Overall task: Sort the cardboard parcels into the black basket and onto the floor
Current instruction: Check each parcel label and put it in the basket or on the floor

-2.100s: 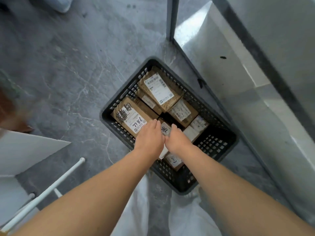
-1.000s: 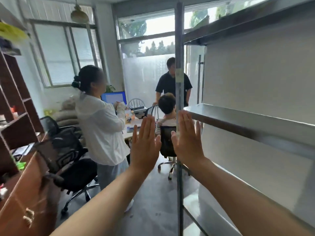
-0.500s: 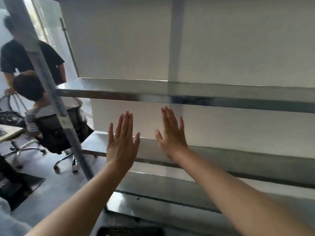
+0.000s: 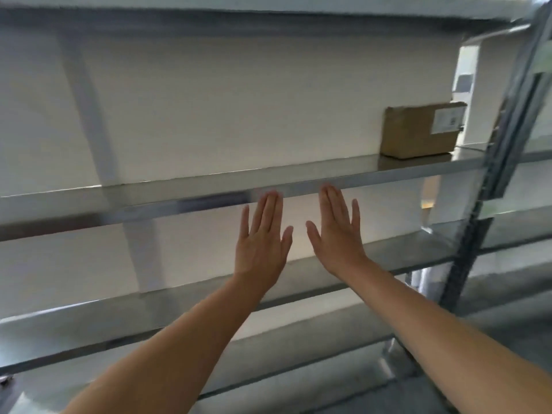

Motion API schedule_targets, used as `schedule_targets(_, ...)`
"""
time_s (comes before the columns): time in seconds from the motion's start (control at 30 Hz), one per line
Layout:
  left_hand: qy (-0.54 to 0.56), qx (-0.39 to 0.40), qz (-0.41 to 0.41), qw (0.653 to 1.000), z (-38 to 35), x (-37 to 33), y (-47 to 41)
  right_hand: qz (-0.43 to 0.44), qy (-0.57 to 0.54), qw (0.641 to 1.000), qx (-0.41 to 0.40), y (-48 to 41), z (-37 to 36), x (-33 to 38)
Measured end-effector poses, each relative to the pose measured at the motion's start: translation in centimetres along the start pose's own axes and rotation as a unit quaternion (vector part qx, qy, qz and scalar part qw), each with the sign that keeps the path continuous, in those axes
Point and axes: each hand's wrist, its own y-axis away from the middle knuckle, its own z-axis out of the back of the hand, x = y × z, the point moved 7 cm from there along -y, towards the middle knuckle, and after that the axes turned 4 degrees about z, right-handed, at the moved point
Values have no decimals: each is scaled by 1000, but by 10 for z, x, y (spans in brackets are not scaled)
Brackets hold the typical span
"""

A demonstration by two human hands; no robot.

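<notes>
One brown cardboard parcel with a white label stands on the metal shelf at the upper right, close to the rack's upright post. My left hand and my right hand are raised side by side in front of the shelf's front edge, fingers straight, backs toward me, holding nothing. Both hands are well to the left of and below the parcel. The black basket is out of view.
The metal rack has a lower shelf and an upper one against a pale wall. A grey upright post stands at the right, with more shelving beyond it.
My view rose from the basket on the floor, swept past the room and turned right to the rack. My hands left the basket's parcels and now stay raised flat. The shelf parcel came into view.
</notes>
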Motion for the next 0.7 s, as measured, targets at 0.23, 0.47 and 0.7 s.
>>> schedule_targets(0.23,80,7,-103,991,-59,-227,-31,-112,61,991,-30,73,74,-199)
schedule_targets(0.47,175,60,-221,957,-99,-384,-3,-267,160,950,-6,186,139,-349)
schedule_targets(0.7,237,118,-271,925,-156,-477,11,-388,184,903,22,267,146,-428)
